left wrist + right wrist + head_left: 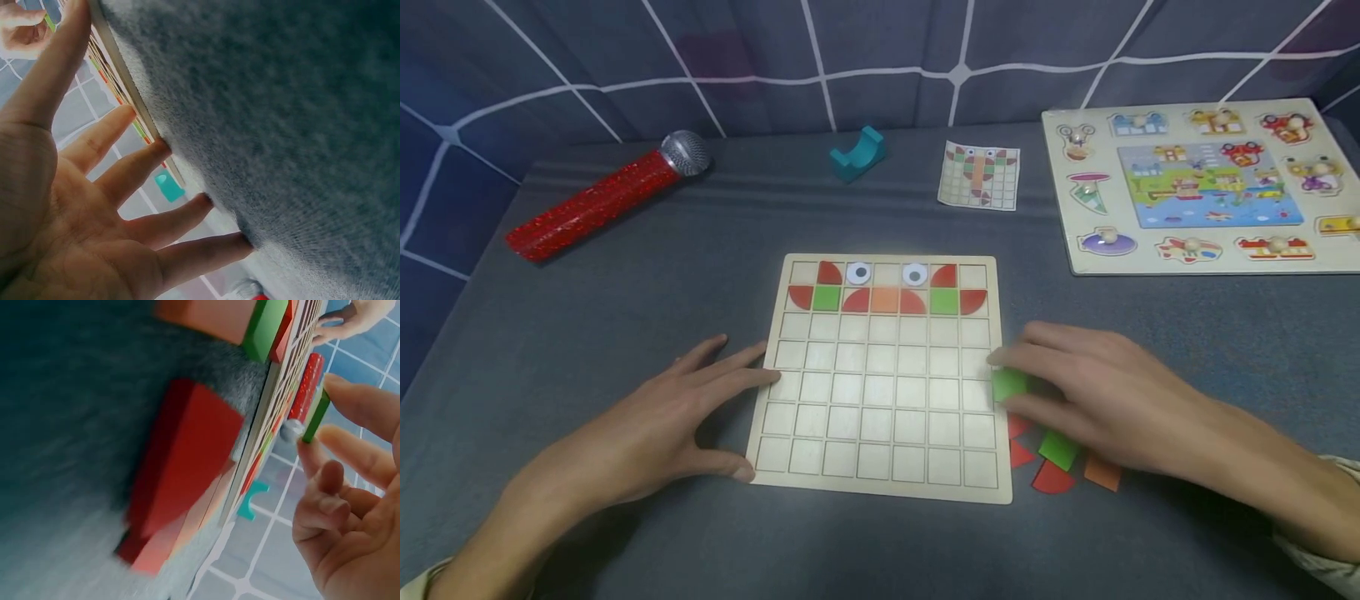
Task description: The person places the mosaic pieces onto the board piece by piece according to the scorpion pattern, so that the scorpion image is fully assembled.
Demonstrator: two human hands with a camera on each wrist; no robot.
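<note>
Your right hand (1082, 383) pinches a green square tile (1010, 384), right of center in the head frame, at the right edge of the grid board (877, 421). Tile looks light, stiff, maybe smooth; best held by opposite edges. Your left hand (662, 425) is spread, touching the board's left edge. Loose tiles (1054, 477) partly hidden under your right hand, can't count; peg puzzle (1117, 190) cut off at frame right.

Left sleeve (424, 581): pale cream, ending on the forearm
Right sleeve (1321, 568): pale cream, creased
Left hand (677, 412): bare
Right hand (1097, 392): bare
</note>
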